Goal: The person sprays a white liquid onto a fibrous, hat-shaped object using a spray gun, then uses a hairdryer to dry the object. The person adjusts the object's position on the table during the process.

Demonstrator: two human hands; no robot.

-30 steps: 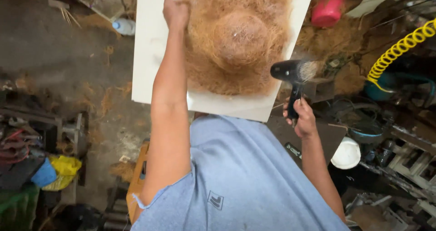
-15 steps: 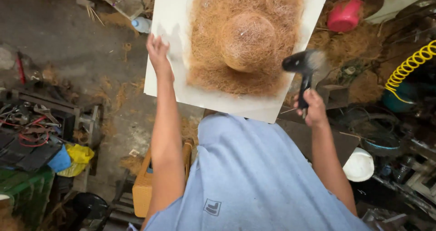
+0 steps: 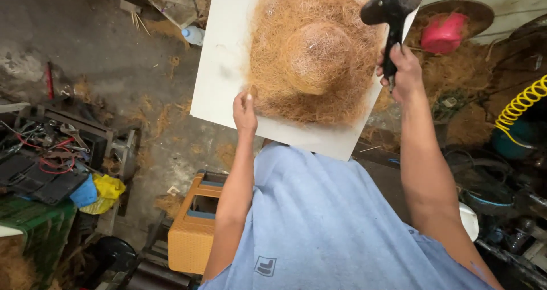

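**Fingers pinned to the fibre mat, blower held above**

Fingers (image 3: 246,99) of the left hand (image 3: 245,113) are laid flat and loosely spread on the near edge of the fibre mat (image 3: 313,56), apparently to keep it pressed to the white board (image 3: 219,79). At the mat's far-right edge, the right hand (image 3: 405,68) is wrapped tightly round the grip of a black blower (image 3: 390,8), its nozzle angled over the mat's domed middle. Right of the mat, a pink container (image 3: 444,33) is seen; below the mat's near-left corner, 1 orange crate (image 3: 194,227) stands.
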